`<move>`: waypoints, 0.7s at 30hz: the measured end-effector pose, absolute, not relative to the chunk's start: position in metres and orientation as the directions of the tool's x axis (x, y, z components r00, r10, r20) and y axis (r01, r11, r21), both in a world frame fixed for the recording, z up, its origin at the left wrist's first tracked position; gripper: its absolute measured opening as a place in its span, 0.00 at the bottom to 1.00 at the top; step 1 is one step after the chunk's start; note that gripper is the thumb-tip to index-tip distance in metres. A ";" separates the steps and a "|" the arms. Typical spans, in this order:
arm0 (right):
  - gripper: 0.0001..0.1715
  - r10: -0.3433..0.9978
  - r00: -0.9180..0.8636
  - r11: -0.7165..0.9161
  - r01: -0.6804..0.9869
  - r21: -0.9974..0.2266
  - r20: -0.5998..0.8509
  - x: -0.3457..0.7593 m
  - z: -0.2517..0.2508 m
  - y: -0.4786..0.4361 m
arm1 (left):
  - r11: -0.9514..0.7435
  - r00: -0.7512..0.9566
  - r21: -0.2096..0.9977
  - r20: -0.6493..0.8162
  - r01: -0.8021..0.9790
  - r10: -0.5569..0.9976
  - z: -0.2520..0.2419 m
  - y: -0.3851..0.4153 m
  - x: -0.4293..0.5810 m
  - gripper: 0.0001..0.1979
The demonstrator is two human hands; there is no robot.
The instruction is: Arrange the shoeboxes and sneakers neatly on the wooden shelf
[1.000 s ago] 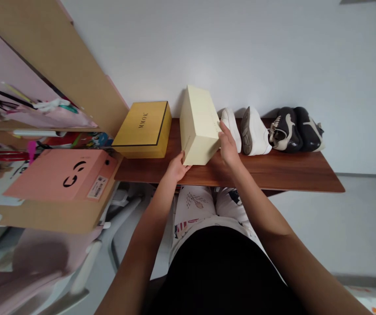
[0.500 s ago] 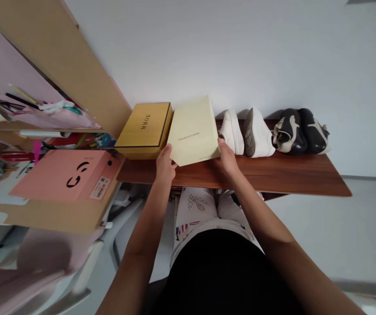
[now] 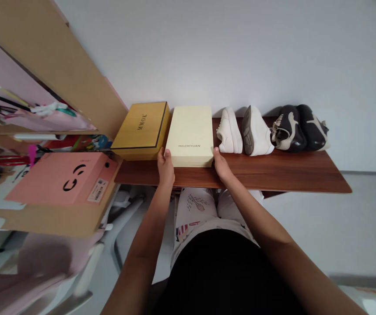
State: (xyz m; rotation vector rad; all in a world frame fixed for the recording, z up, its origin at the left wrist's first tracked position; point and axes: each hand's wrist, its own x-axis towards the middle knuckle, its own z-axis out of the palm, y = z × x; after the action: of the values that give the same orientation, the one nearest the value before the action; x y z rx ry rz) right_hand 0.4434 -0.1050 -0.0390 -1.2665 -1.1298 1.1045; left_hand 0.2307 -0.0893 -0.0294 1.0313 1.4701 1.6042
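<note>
A cream shoebox (image 3: 191,131) marked MEIZHIYUAN lies flat on the brown wooden shelf (image 3: 273,175). Its near left corner is held by my left hand (image 3: 166,168), thumb up against the front and the other fingers along the side. My right hand (image 3: 222,166) grips the near right corner in the same way, fingertips partly hidden. To the left stands a yellow MMOK shoebox (image 3: 140,127) with black edging, close beside the cream one. Right of the cream box, a pair of white sneakers (image 3: 256,133) rests on the shelf.
Black shoes with pale trim (image 3: 312,129) stand farther right on the shelf, against the white wall (image 3: 240,52). At left, a pink box (image 3: 56,177) lies on a cluttered desk (image 3: 59,221). A pink chair (image 3: 43,258) is below it.
The cream shoebox was tilted, its top slanting between my hands; now it sits level and squared on the shelf. My hands have stayed at its near corners.
</note>
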 end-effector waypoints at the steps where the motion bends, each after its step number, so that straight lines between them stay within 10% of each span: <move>1: 0.52 0.993 0.116 0.005 0.024 -1.000 0.008 0.444 -0.038 -0.108 | -0.093 -0.410 0.996 0.088 0.007 0.908 -0.031 -0.091 0.231 0.36; 21: 0.51 0.999 0.038 0.021 0.186 -0.982 0.029 0.441 -0.037 -0.079 | -0.214 -0.305 0.973 0.180 -0.083 0.935 -0.039 -0.060 0.230 0.37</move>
State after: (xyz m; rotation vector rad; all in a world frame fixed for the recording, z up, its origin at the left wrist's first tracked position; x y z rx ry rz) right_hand 0.4415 -0.0794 -0.0365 -1.3450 -1.3254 1.0662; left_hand 0.2301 -0.0600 -0.0395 1.1106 1.2343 1.6343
